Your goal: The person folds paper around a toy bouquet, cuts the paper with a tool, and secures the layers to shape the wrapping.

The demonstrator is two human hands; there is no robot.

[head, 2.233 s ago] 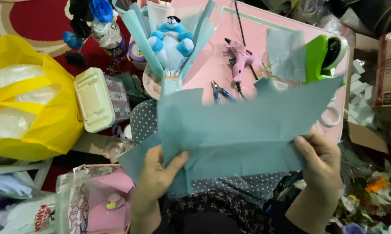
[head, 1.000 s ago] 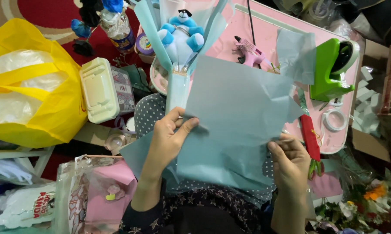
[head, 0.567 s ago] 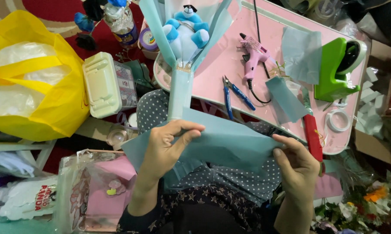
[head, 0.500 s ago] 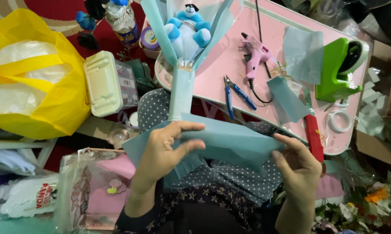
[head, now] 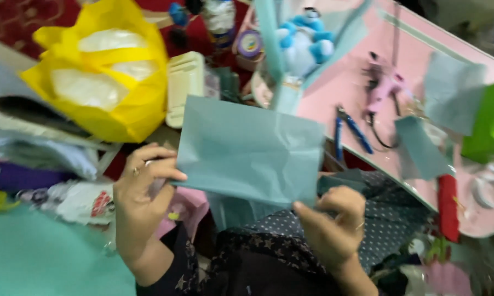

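Both hands, left hand [head: 140,192] and right hand [head: 332,222], pinch the teal paper [head: 250,148] at its lower corners; keeping it taut should help.

It looked like a craft corner in somebody's home, with the person sitting low among heaps of stuff. A pink table [head: 340,93] held a pink glue gun [head: 379,85], blue pliers [head: 352,129], a green tape holder [head: 488,123] and a blue stuffed toy [head: 307,44] wrapped in teal paper. A red patterned rug [head: 17,16], a big yellow bag [head: 102,82] and piled cloth lay around.
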